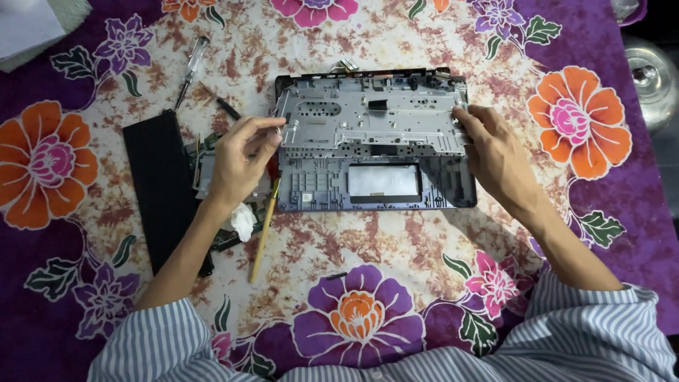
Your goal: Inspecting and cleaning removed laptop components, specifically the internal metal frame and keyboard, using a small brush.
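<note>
An opened laptop shell [318,187] lies upside down on a flowered cloth, with a silver metal keyboard plate [371,117] across its upper half. My left hand [240,159] pinches the plate's left edge with thumb and fingers. My right hand [495,152] grips the plate's right edge. Both hands hold the same plate. A rectangular pale touchpad back [384,182] shows below the plate.
A long black battery pack [164,187] lies left of the shell. A wooden-handled brush [263,233], a white wad [242,221], loose parts and a clear-handled screwdriver [191,71] sit around my left hand. A shiny metal vessel [647,78] stands at the far right.
</note>
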